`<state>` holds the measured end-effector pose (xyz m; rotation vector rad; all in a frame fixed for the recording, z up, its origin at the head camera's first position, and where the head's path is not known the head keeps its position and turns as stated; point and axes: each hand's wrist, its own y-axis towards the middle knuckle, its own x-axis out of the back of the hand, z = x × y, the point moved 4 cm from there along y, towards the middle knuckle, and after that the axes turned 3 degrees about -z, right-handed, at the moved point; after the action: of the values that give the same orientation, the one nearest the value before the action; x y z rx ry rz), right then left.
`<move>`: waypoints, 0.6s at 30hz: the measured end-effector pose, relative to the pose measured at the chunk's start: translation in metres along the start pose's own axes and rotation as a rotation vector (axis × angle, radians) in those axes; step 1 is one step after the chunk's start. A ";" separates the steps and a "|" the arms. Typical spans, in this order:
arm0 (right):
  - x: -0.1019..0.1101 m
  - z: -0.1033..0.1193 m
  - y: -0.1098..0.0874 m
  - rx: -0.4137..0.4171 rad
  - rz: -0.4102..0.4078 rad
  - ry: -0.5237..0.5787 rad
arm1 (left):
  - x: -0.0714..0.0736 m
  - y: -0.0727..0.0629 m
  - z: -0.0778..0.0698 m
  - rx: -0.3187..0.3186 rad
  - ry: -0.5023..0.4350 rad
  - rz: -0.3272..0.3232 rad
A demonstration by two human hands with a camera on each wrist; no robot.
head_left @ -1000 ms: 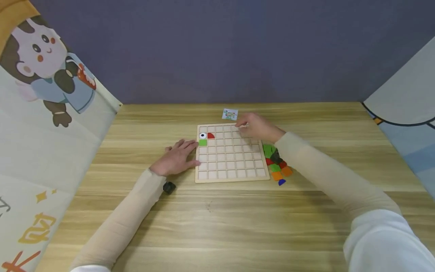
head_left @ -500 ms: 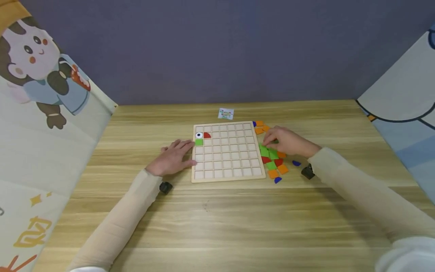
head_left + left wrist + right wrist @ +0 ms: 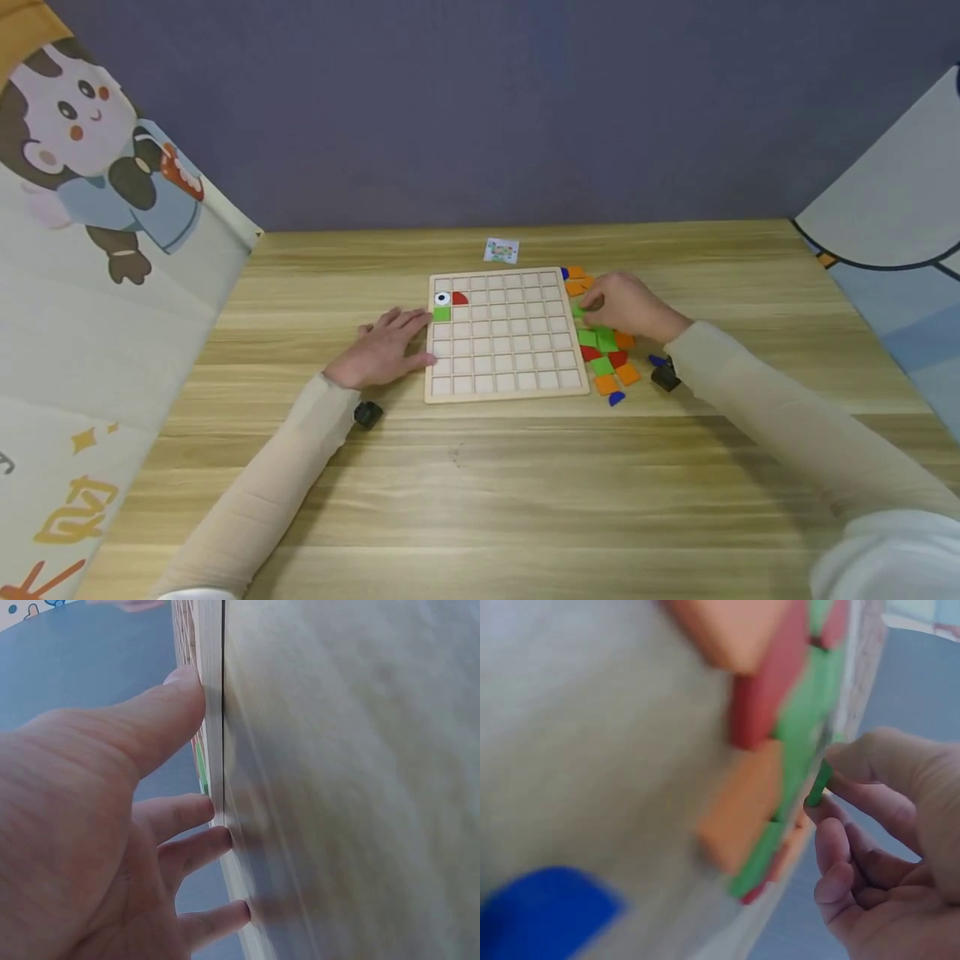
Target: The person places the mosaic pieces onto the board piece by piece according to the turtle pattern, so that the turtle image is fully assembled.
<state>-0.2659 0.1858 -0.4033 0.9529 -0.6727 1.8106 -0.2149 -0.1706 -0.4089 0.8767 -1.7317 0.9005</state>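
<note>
The wooden grid board (image 3: 510, 342) lies flat, the left hand (image 3: 382, 350) spread against its left edge, gripping nothing, presumably steadying it. Off its right edge, the right hand (image 3: 628, 304) pinches narrowly, near loose tiles (image 3: 602, 365) likely set within reach. Past its far edge sits a picture card (image 3: 501, 250), perhaps for reference. That pinch holds a green tile (image 3: 821, 782).

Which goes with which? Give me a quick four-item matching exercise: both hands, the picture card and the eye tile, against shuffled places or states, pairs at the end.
1. Left hand
2. Right hand
3. Picture card
4. Eye tile

A. On the table, beyond the grid board's far edge
B. Touching the board's left edge
C. Directly left of the red quarter-circle tile
D. Pinching a green piece

Pairs: 1-B, 2-D, 3-A, 4-C
</note>
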 end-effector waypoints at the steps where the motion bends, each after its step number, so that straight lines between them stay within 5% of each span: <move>1: 0.001 0.002 0.001 -0.016 -0.008 0.012 | 0.000 0.000 0.000 0.001 0.000 0.000; 4: 0.003 0.015 0.007 -0.007 -0.034 0.037 | 0.001 -0.001 0.000 0.004 0.000 0.003; 7: -0.004 0.035 0.017 0.100 -0.033 0.042 | 0.001 -0.001 -0.001 0.009 -0.004 0.006; 12: -0.030 0.070 0.039 0.254 0.004 0.053 | 0.001 0.001 -0.002 0.006 0.000 0.006; 18: -0.060 0.109 0.066 0.318 0.060 0.048 | 0.000 0.001 -0.001 0.017 -0.003 0.014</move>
<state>-0.2773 0.0456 -0.3963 1.1017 -0.3924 2.0255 -0.2157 -0.1692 -0.4089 0.8784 -1.7365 0.9247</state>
